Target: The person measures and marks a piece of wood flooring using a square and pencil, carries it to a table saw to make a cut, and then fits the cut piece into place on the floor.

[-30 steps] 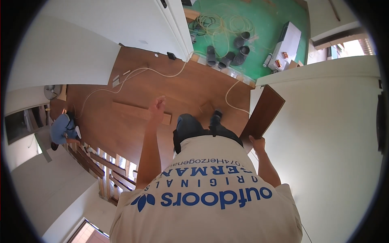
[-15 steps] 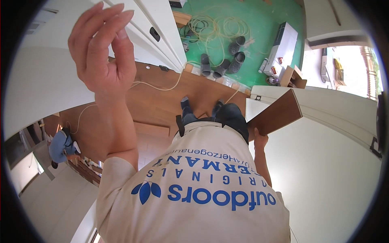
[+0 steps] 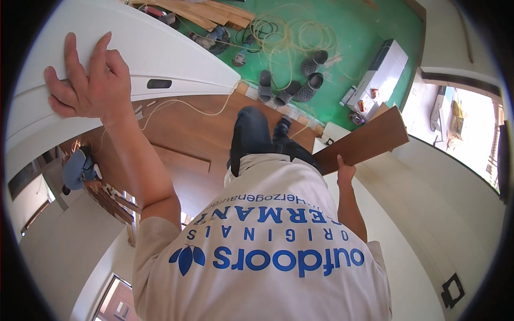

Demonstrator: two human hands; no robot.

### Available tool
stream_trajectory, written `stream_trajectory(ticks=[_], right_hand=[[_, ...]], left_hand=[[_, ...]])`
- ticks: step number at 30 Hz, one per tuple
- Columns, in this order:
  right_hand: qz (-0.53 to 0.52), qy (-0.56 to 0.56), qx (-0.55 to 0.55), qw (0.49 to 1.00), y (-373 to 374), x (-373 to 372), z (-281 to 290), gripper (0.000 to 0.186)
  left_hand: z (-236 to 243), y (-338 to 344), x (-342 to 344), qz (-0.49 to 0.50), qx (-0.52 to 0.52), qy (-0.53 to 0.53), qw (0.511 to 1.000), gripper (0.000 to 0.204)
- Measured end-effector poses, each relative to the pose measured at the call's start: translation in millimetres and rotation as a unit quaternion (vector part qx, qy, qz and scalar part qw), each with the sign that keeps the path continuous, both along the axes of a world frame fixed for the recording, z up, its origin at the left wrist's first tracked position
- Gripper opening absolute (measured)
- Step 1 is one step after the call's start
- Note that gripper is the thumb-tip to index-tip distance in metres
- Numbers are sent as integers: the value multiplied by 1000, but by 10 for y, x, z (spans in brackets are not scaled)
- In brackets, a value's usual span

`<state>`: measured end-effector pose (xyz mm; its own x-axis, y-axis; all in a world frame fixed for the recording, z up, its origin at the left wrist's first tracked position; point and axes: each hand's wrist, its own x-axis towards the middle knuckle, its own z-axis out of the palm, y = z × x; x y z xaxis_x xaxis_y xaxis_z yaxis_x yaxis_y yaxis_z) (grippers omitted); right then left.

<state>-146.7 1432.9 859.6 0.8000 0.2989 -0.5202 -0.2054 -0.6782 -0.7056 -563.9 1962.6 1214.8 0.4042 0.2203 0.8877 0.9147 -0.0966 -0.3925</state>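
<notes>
Brown wood floor [image 3: 187,135]: loose brown plank [image 3: 181,159] lying flat, pale hose or cable [image 3: 206,111] snaking across. Green floor [image 3: 350,45] beyond: loose pale coils [image 3: 292,35], dark shoes [image 3: 312,88] near its edge, long white box [image 3: 384,75] right, light wood strips [image 3: 206,12] and power tools [image 3: 217,39] left.
</notes>
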Motion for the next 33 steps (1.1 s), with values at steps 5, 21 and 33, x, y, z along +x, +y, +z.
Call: stream_trajectory(ticks=[5, 21, 33], right_hand=[[-29, 6, -33, 999, 338, 344, 59, 50], [81, 17, -48, 995, 829, 578, -81, 49], [185, -56, -30, 981, 1487, 733, -274, 48]], left_hand=[[10, 14, 94, 0, 6, 12, 1000, 27], [-32, 40, 55, -32, 27, -13, 999, 29], [36, -11, -16, 0, -23, 38, 999, 22]])
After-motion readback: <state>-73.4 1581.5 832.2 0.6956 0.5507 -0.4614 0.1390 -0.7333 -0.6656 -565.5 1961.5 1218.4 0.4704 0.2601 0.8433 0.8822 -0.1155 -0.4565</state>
